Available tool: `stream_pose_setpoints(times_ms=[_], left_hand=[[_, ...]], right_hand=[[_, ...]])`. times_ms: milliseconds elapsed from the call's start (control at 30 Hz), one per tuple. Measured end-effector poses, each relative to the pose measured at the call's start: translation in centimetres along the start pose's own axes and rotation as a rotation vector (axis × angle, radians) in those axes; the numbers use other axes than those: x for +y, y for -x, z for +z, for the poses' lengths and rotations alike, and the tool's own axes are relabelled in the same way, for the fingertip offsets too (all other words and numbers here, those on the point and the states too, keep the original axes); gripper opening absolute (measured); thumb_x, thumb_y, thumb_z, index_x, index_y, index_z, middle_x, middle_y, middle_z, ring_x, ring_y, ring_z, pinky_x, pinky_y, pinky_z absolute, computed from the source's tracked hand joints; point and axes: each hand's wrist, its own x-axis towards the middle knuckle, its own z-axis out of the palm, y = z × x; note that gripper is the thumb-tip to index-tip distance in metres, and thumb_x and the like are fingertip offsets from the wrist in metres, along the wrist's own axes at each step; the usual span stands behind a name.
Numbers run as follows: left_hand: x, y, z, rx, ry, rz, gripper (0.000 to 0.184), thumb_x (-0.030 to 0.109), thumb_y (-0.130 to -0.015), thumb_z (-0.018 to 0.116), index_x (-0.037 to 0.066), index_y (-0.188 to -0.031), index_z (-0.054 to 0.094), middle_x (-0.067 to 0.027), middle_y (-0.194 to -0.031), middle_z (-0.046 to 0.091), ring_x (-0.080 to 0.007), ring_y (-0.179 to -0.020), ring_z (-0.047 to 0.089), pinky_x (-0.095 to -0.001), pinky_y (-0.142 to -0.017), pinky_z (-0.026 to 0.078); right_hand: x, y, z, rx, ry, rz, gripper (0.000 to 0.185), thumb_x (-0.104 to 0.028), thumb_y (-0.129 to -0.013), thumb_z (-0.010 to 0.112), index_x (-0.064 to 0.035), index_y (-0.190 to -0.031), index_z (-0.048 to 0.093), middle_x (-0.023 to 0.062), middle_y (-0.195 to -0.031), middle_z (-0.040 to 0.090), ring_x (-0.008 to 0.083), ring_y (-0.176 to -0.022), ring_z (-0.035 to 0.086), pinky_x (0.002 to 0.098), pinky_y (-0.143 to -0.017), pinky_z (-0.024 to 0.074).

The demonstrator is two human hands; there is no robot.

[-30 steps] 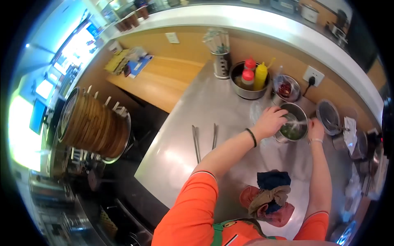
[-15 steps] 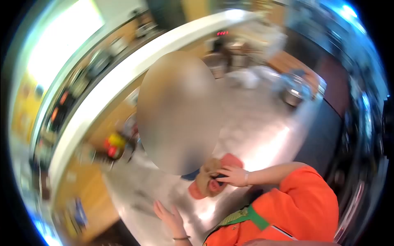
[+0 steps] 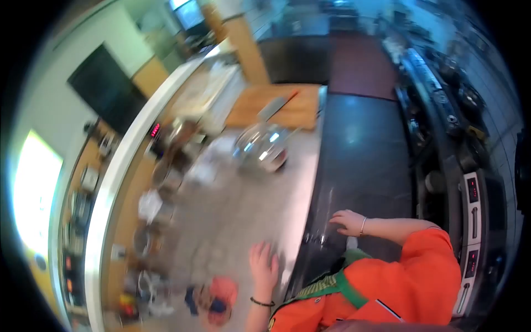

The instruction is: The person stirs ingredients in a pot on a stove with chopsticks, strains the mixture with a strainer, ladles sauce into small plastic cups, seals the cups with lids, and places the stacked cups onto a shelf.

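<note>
My left hand [image 3: 263, 266], with a dark bracelet at the wrist, is over the near right edge of the metal counter [image 3: 221, 232]. Its fingers stretch upward, holding nothing. Beside it on the counter lies a blurred bundle [image 3: 224, 289] of soft-looking pink-red, brown and dark blue pieces; its kind is unclear. My right hand [image 3: 348, 221] hangs in the air past the counter edge, above the dark floor, its fingers extended and nothing visible in them. Both hands are apart from the bundle.
Farther along the counter stand clear bowls [image 3: 260, 146] and a wooden board [image 3: 276, 108] with a red-handled, wide-bladed tool [image 3: 275, 106]. Jars and containers line the left ledge. Cooking equipment [image 3: 470, 216] with red displays runs along the right, beyond the dark floor [image 3: 359, 149].
My view has swung right towards the aisle. My right hand has let go of the pink-red and brown bundle and moved off the counter. The bundle now lies left of my left hand.
</note>
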Motion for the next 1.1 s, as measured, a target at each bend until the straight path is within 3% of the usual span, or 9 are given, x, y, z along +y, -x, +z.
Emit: stream_pose_setpoints(times_ms=[67,200,267,433,567,633,800,1000,1100], left_hand=[[2.8,-5.5,5.8,-0.015,0.092,0.117,0.027,0.007,-0.079,0.056,0.001,-0.106,0.057,-0.0165,-0.112,0.055,-0.0355,-0.109,0.048,-0.0428,-0.096,0.035],[10.7,-15.1,16.5,-0.076,0.448,0.065,0.014,0.002,-0.082,0.053,0.000,-0.092,0.062,-0.0135,-0.097,0.062,-0.0282,-0.096,0.057,-0.0362,-0.086,0.043],[13.8,-18.9,20.8,-0.248,0.575,0.056,0.010,0.004,-0.083,0.054,0.000,-0.085,0.063,-0.0119,-0.091,0.064,-0.0249,-0.089,0.060,-0.0333,-0.082,0.045],[19.1,-30.9,31.5,-0.433,0.652,0.116,0.012,0.009,-0.084,0.055,0.000,-0.079,0.062,-0.0100,-0.080,0.064,-0.0212,-0.073,0.060,-0.0287,-0.065,0.047],[19.7,-41.7,39.5,-0.539,0.672,0.100,0.017,0.013,-0.086,0.052,0.000,-0.079,0.062,-0.0099,-0.078,0.063,-0.0220,-0.073,0.060,-0.0299,-0.067,0.046],[20.3,-48.3,44.4,-0.474,0.702,0.229,0.020,0.016,-0.088,0.050,0.000,-0.082,0.062,-0.0108,-0.080,0.062,-0.0245,-0.076,0.060,-0.0318,-0.070,0.046],[27.5,-64.6,52.3,-0.574,0.684,0.400,0.016,0.014,-0.086,0.052,0.002,-0.086,0.060,-0.0134,-0.087,0.061,-0.0295,-0.082,0.058,-0.0345,-0.074,0.046],[36.3,-81.4,64.0,-0.716,0.476,0.823,0.017,0.015,-0.083,0.056,0.004,-0.096,0.059,-0.0127,-0.096,0.060,-0.0305,-0.091,0.056,-0.0368,-0.080,0.044],[39.9,-88.5,72.0,-0.748,0.418,0.820,0.019,0.017,-0.083,0.056,0.004,-0.097,0.059,-0.0130,-0.097,0.060,-0.0305,-0.092,0.056,-0.0374,-0.080,0.044]], right_hand=[[5.6,2.5,-3.5,0.104,-0.022,0.168,0.041,-0.019,-0.076,0.058,-0.0107,-0.115,0.054,0.0149,-0.116,0.051,0.0324,-0.107,0.049,0.0400,-0.093,0.0390],[14.0,5.6,-9.5,0.195,-0.141,0.261,0.039,-0.019,-0.079,0.057,-0.0080,-0.116,0.053,0.0155,-0.108,0.055,0.0306,-0.101,0.053,0.0391,-0.089,0.0420],[16.2,5.4,-13.1,0.162,-0.328,0.336,0.038,-0.018,-0.079,0.057,-0.0083,-0.116,0.053,0.0147,-0.108,0.056,0.0298,-0.098,0.055,0.0382,-0.086,0.0434],[26.2,2.7,-21.3,0.285,-0.353,0.264,0.037,-0.018,-0.080,0.056,-0.0075,-0.115,0.053,0.0142,-0.106,0.057,0.0286,-0.096,0.056,0.0375,-0.084,0.0441],[38.2,1.1,-27.9,0.370,-0.234,0.373,0.038,-0.020,-0.080,0.055,-0.0060,-0.115,0.052,0.0155,-0.107,0.057,0.0303,-0.101,0.054,0.0392,-0.087,0.0425],[45.0,2.0,-30.5,0.399,-0.187,0.536,0.038,-0.019,-0.080,0.055,-0.0056,-0.116,0.052,0.0156,-0.108,0.056,0.0309,-0.102,0.053,0.0391,-0.088,0.0422],[56.2,5.9,-38.0,0.540,-0.311,0.862,0.039,-0.019,-0.079,0.056,-0.0055,-0.115,0.053,0.0142,-0.107,0.056,0.0305,-0.102,0.053,0.0389,-0.088,0.0424],[74.2,7.9,-46.8,0.831,0.042,1.036,0.042,-0.017,-0.073,0.061,-0.0075,-0.113,0.054,0.0155,-0.101,0.056,0.0320,-0.097,0.052,0.0398,-0.087,0.0419],[84.0,8.0,-55.6,0.978,0.193,1.100,0.047,-0.014,-0.073,0.062,-0.0076,-0.118,0.048,0.0152,-0.107,0.051,0.0330,-0.101,0.049,0.0395,-0.088,0.0414]])
